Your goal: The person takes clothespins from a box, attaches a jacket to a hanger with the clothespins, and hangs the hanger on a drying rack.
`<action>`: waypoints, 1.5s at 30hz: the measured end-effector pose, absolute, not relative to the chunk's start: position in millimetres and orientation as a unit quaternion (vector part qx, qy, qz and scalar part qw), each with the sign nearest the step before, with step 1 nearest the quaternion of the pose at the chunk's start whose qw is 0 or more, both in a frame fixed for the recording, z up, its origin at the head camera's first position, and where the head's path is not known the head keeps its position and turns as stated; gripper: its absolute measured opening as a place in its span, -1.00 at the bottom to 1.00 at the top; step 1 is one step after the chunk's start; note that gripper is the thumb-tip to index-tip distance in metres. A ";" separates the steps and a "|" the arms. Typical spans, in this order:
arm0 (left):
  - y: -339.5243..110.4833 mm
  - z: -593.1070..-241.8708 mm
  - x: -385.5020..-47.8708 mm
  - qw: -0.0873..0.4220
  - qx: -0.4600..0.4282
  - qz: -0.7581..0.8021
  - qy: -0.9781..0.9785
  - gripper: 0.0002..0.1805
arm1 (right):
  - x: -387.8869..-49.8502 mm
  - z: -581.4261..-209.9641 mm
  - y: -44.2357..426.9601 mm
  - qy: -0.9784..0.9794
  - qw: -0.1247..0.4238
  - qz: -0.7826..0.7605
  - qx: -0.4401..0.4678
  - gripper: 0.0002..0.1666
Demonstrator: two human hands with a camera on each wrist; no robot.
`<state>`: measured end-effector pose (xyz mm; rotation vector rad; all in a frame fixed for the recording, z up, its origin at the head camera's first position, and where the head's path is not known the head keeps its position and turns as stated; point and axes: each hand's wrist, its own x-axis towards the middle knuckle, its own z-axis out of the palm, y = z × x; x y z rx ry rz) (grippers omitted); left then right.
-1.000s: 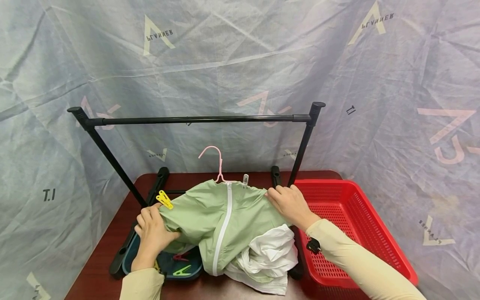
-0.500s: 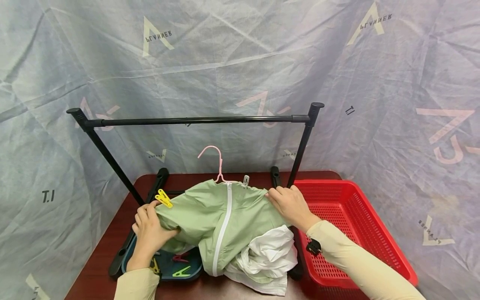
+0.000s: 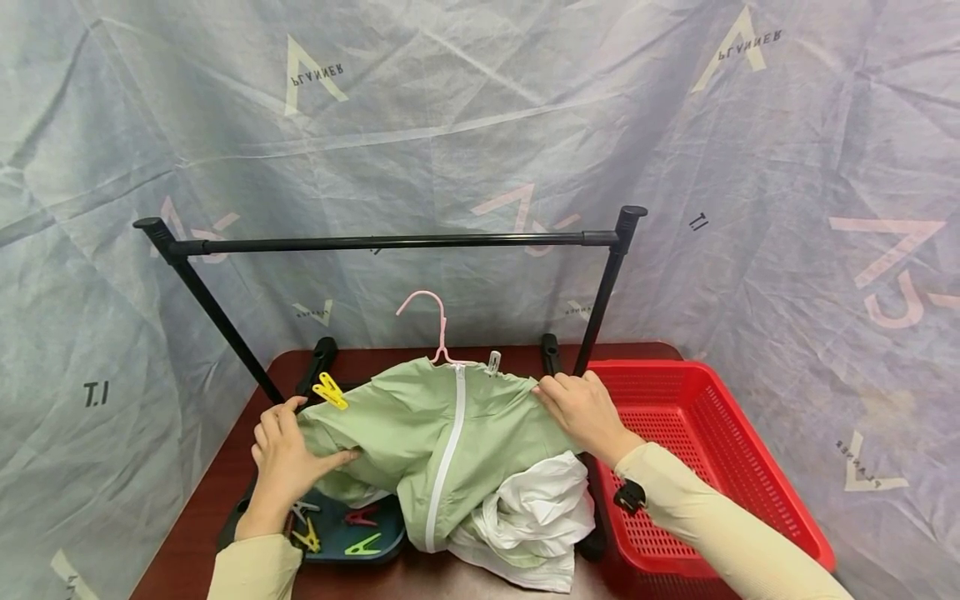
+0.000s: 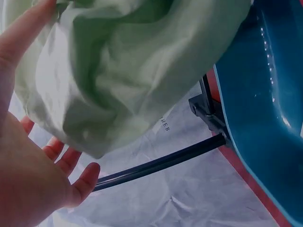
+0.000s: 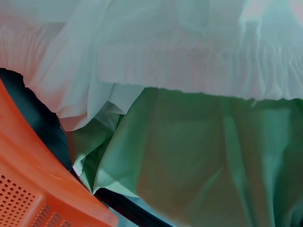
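A light green jacket [image 3: 405,417] with a white zip lies over a pink hanger [image 3: 441,329], whose hook sticks up from the collar. A yellow clothespin [image 3: 330,391] is at its left shoulder and a clear clothespin [image 3: 493,362] beside the collar. My left hand [image 3: 281,458] spreads around the left sleeve, thumb on the cloth; in the left wrist view the fingers [image 4: 85,182] lie apart at the green fabric's edge. My right hand [image 3: 585,412] pinches the jacket's right shoulder. White gathered cloth [image 3: 536,508] bunches below; in the right wrist view it covers part of the green fabric.
A black rack [image 3: 390,242] stands behind the jacket on the dark red table [image 3: 217,483]. At the right is a red perforated basket [image 3: 712,467]. A blue tray [image 3: 337,529] at front left holds several clothespins [image 3: 363,544].
My left hand has moved left, drawing the left sleeve outward and uncovering more of the tray. The yellow clothespin has risen slightly. My right hand stays at the right shoulder.
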<state>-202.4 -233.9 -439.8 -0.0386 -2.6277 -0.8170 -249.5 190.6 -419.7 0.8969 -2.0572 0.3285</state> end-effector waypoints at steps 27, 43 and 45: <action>-277.6 -418.6 -213.5 0.180 0.016 -0.291 -0.940 -0.08 | -242.1 -411.6 197.0 -0.830 0.405 0.163 0.349 -0.53; -295.6 -414.5 -233.0 0.156 0.062 -0.297 -0.940 0.13 | -238.4 -405.1 202.1 -0.828 0.406 0.161 0.351 -0.53; -296.5 -413.0 -236.0 0.152 0.064 -0.299 -0.940 0.14 | -238.4 -404.1 203.1 -0.827 0.408 0.161 0.352 -0.54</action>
